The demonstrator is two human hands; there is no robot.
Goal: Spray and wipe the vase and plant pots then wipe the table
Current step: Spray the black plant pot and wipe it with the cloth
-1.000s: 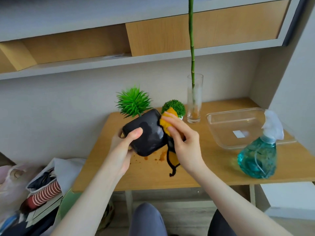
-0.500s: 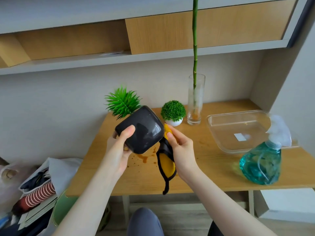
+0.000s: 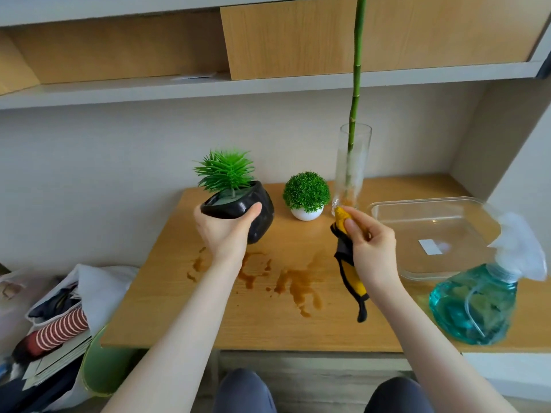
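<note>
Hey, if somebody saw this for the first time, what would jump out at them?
The left hand grips a black pot with a spiky plant, upright near the table's back. The right hand pinches a yellow cloth that hangs down. Between them, brown spills stain the table.

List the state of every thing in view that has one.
black plant pot: upright, gripped by left hand
cloth: pinched in right hand, dangling
white plant pot: standing
glass vase: upright, holding stem
spray bottle: upright, part-full
table: brown spills
glass dish: empty
</note>
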